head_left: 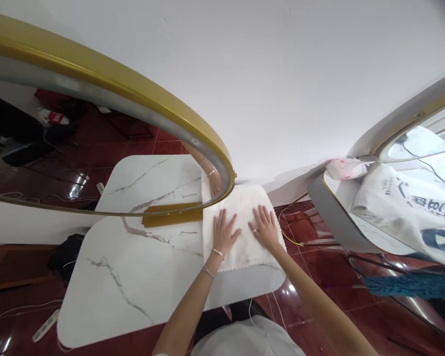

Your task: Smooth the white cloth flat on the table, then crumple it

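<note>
A white cloth [244, 198] with a scalloped edge lies spread over the right end of a white marble-patterned table [133, 277]. My left hand [224, 233] rests flat on the cloth's left part, fingers spread, with bracelets at the wrist. On the cloth's right part my right hand [265, 230] lies flat too, fingers apart and a ring on one finger. Both palms press down on the fabric, and neither hand grips anything. The cloth's far edge reaches close to the wall.
A gold-framed round mirror [163, 106] overhangs the table's left side on a gold base [172, 216]. To the right stands another table [383, 237] with a printed white bag [408, 198] and a pink-white packet [346, 168]. A blue fluffy duster [411, 286] and a power strip [46, 326] are lower down.
</note>
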Tool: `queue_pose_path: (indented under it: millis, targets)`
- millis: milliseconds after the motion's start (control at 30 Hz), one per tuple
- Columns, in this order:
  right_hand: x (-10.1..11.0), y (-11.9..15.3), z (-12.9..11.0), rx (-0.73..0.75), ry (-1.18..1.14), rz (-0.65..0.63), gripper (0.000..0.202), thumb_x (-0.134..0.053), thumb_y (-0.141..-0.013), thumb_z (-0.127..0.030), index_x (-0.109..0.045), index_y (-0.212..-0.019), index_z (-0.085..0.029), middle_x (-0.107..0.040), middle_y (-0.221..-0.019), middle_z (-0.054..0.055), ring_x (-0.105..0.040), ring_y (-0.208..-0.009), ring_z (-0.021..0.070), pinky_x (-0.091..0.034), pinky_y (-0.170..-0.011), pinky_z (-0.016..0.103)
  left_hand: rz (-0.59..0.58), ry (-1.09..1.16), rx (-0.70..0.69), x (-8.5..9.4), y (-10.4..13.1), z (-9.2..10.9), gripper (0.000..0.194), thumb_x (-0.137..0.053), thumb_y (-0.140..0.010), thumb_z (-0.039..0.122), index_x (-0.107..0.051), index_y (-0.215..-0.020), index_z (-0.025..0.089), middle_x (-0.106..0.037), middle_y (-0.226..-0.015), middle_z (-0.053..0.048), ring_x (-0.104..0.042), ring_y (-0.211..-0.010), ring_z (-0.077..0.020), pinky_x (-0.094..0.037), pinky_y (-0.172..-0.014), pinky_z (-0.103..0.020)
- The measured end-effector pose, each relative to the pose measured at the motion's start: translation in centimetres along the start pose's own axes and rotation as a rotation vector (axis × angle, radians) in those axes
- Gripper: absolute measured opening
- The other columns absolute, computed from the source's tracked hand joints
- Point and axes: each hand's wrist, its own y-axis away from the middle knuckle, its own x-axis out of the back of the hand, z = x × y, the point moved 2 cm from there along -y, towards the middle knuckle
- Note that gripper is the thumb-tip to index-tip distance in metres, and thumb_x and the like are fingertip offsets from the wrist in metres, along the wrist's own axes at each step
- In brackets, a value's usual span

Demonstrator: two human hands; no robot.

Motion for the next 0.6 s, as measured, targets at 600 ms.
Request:
queue_pose_path:
  millis: [600]
  targets:
    - [3.2, 11.1, -8.6, 0.121, -0.029, -0.146, 0.077, -0.043, -0.092, -0.052, -0.009, -0.153, -0.019, -0.025, -0.154, 0.012, -0.024, -0.141, 0.0298, -0.024, -0.112, 0.048, 0.017, -0.029, 0.154, 3.4, 16.5, -1.1, 0.055, -0.051, -0.09, 0.039, -0.041, -0.142, 0.024, -0.03, -0.153, -0.013, -0.027, -0.141, -0.0299, -0.027, -0.112, -0.052]
